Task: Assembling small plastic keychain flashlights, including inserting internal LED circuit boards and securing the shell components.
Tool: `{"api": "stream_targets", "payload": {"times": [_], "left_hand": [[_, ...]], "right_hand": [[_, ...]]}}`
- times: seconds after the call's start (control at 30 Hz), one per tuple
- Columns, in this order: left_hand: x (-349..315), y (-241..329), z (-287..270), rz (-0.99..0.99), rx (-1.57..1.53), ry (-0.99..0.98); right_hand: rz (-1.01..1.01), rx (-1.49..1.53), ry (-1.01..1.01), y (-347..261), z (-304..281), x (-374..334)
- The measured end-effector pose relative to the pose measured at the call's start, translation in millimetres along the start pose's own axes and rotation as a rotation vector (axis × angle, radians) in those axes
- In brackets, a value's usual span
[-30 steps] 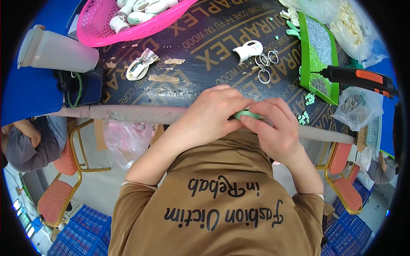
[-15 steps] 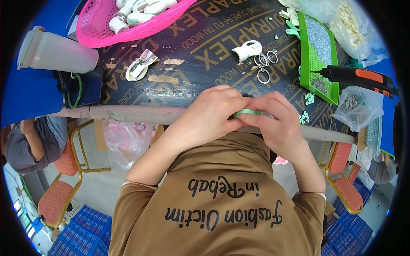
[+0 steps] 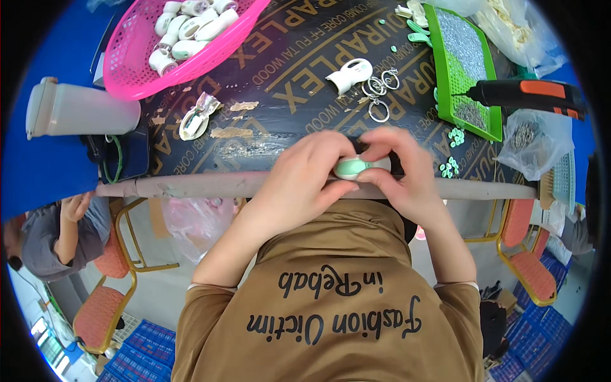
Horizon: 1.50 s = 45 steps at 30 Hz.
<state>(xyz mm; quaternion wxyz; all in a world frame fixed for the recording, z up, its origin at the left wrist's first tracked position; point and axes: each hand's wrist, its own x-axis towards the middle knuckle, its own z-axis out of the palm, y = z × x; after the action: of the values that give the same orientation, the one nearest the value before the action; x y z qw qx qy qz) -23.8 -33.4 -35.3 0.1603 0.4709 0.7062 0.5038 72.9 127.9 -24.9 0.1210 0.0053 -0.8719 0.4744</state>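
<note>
At the table's near edge my left hand (image 3: 305, 169) holds one end of a small white-and-green plastic piece (image 3: 350, 168). Its mint-green oval side faces up, with white showing around it. My right hand (image 3: 407, 172) pinches the other end between thumb and fingers, which partly cover it. Beyond the hands lies a white plastic housing with a looped end (image 3: 351, 75), beside several metal key rings (image 3: 379, 111). To the left, an oval white shell (image 3: 193, 124) lies with its inside showing.
A pink basket (image 3: 223, 52) of white housings stands far left, near a whitish lidded container (image 3: 86, 109). On the right are a green tray (image 3: 443, 79) of small metal parts, a black-orange power screwdriver (image 3: 528, 95), tiny mint pieces (image 3: 449, 167) and a plastic bag (image 3: 531, 143).
The plastic piece has turned, so its broad green side now faces up. My right-hand fingers have shifted along it. The whole view has moved slightly.
</note>
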Motion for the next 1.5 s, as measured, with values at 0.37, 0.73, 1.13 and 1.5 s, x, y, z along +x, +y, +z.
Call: {"api": "stream_targets", "payload": {"times": [0.37,0.73,1.13,1.5], "left_hand": [[-5,0,6,0.278,0.277,0.001],[0,-2,9,0.321,0.224,0.018],[0,-1,10,0.282,0.230,0.022],[3,3,10,0.258,0.227,0.027]], "right_hand": [[-0.351,-0.024,0.980,28,-66,-21],[-0.115,0.177,0.499,45,-155,17],[-0.327,0.397,0.657,20,-168,61],[-0.562,0.755,0.625,48,-149,104]]}}
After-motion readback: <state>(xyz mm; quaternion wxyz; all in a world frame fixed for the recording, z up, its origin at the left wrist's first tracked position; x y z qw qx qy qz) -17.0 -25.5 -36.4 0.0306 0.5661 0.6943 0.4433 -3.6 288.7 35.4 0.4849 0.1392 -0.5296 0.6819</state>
